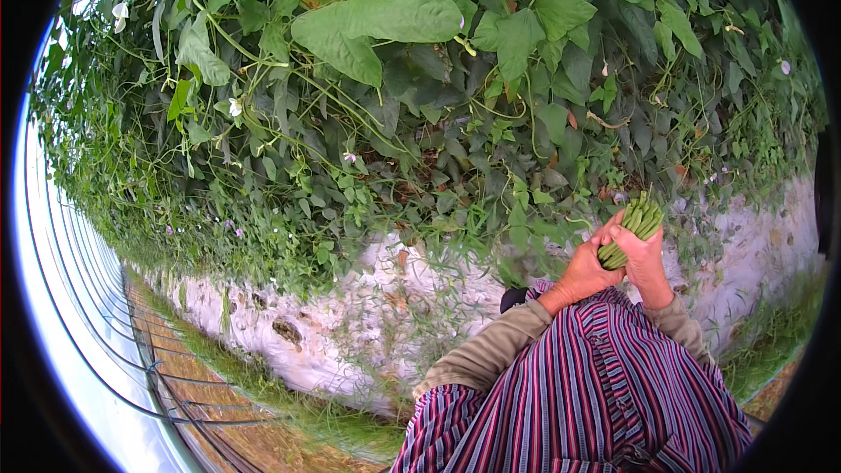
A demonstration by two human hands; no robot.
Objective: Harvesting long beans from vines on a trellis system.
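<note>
A thick bundle of long green bean pods point(640, 217) is clasped between my two hands, at the right of the view and above my lap. My left hand point(585, 269) wraps the bundle from the left, its fingers partly hidden behind the pods. From the right, my right hand point(646, 263) grips it, with the thumb lying across the front. The pod ends stick out above the hands, and a shorter part shows below between the palms. Both forearms wear tan sleeves point(493, 348). Close beyond the hands are the lower leaves of climbing bean vines point(420, 131).
Whitish ground sheeting point(420, 289) with weeds and holes runs along the vines' foot. A striped garment point(591, 381) covers my body and lap. Grass point(309, 407) borders the sheeting. At left, curved greenhouse hoops point(85, 315) stand before pale film. Broad leaves point(381, 13) hang close at the top.
</note>
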